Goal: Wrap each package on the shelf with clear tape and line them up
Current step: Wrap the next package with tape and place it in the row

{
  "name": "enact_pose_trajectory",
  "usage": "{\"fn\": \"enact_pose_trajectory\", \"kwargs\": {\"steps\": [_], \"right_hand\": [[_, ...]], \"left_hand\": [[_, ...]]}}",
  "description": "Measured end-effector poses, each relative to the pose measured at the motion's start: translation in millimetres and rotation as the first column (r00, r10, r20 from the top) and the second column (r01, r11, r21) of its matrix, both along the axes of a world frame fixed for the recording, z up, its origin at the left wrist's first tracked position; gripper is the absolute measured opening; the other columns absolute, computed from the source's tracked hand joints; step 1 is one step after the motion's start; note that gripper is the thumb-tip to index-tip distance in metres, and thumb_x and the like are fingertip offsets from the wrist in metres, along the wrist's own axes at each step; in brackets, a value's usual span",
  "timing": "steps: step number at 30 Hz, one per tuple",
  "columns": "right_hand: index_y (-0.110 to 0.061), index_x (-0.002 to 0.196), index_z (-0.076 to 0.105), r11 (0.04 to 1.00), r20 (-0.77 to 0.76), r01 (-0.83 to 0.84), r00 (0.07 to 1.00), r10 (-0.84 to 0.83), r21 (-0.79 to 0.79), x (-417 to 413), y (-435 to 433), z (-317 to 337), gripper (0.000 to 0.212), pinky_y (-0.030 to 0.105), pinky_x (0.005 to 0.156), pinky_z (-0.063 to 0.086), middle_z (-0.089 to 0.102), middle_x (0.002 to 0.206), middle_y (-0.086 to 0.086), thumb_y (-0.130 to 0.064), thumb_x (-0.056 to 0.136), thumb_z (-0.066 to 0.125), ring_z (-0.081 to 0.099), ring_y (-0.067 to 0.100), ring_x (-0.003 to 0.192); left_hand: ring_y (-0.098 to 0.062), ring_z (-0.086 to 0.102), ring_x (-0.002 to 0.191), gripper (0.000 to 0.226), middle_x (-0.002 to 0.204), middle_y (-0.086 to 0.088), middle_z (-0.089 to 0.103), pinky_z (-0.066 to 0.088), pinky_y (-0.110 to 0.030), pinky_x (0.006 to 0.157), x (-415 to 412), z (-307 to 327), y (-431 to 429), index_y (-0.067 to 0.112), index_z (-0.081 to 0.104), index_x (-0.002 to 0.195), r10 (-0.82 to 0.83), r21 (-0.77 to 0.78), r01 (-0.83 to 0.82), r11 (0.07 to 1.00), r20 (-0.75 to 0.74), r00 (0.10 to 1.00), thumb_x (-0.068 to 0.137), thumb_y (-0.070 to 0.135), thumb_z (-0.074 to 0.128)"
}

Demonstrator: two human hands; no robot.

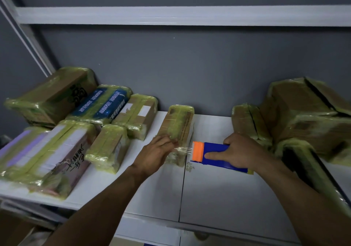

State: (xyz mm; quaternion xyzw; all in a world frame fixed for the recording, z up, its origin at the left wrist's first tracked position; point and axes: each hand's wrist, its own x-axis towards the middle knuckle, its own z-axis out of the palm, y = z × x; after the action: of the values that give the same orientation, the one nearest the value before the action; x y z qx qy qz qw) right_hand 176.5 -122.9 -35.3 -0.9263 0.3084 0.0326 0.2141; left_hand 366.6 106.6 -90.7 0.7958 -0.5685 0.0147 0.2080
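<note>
A narrow cardboard package (178, 124) with yellowish tape on it lies in the middle of the white shelf (218, 188). My left hand (155, 155) rests on its near end with fingers flat, pressing the tape down. Just to the right, my right hand (240, 151) grips a blue tape dispenser (218, 155) with an orange head. Thin strands of clear tape (183, 149) stretch from that head to the package's near end.
Several taped packages (106, 110) are grouped at the shelf's left, the largest (41, 156) at the front edge. More taped boxes (303, 114) pile up at the right. A grey wall stands behind and a white rail crosses above.
</note>
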Motion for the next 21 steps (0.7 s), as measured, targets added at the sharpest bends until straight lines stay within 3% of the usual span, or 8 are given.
{"fn": "enact_pose_trajectory", "kwargs": {"steps": [2,6,10,16,21], "right_hand": [[-0.027,0.085,0.055,0.999,-0.002,0.010,1.000,-0.010,-0.035,-3,-5,3,0.089,0.020,0.059,0.052,0.065,0.079,-0.009,-0.102,0.039,0.049,0.066,0.014,0.071],[-0.028,0.084,0.051,0.992,-0.024,-0.006,1.000,0.003,-0.127,0,-4,1,0.081,0.019,0.056,0.048,0.062,0.079,-0.010,-0.101,0.051,0.054,0.063,0.013,0.068],[-0.027,0.084,0.051,0.993,-0.060,0.013,0.998,-0.020,-0.115,1,-5,-4,0.073,0.020,0.058,0.047,0.060,0.078,-0.009,-0.095,0.061,0.061,0.062,0.013,0.069],[-0.025,0.078,0.055,0.998,-0.021,0.048,0.999,-0.049,-0.039,4,-2,-8,0.070,0.018,0.049,0.039,0.059,0.067,-0.008,-0.092,0.061,0.067,0.062,0.010,0.062],[-0.025,0.081,0.058,0.999,0.020,0.041,0.999,-0.042,0.019,-2,-3,0,0.066,0.017,0.052,0.043,0.063,0.071,-0.009,-0.088,0.063,0.070,0.066,0.010,0.066]], "left_hand": [[-0.025,0.047,0.139,0.032,0.139,0.003,0.062,0.052,-0.049,0.099,3,-3,2,0.021,0.067,0.133,0.002,-0.037,-0.002,0.999,0.006,1.000,0.103,0.016,0.056],[-0.023,0.047,0.139,0.032,0.138,0.004,0.060,0.040,-0.065,0.106,-9,-13,-6,0.024,0.063,0.131,0.117,-0.033,-0.114,0.993,0.107,0.987,0.103,0.026,0.048],[-0.023,0.045,0.139,0.040,0.137,0.003,0.059,0.041,-0.055,0.111,-17,-15,-16,0.023,0.061,0.132,0.154,-0.041,-0.153,0.987,0.020,0.988,0.102,0.046,0.049],[-0.024,0.061,0.120,0.027,0.121,0.001,0.068,0.057,-0.040,0.087,-6,-14,-15,0.019,0.073,0.111,0.122,-0.137,-0.118,0.984,0.022,0.992,0.097,0.039,0.062],[-0.020,0.057,0.128,0.030,0.127,0.004,0.066,0.057,-0.038,0.086,-2,-19,-15,0.021,0.073,0.114,0.130,-0.156,-0.132,0.979,-0.028,0.991,0.097,0.042,0.059]]}}
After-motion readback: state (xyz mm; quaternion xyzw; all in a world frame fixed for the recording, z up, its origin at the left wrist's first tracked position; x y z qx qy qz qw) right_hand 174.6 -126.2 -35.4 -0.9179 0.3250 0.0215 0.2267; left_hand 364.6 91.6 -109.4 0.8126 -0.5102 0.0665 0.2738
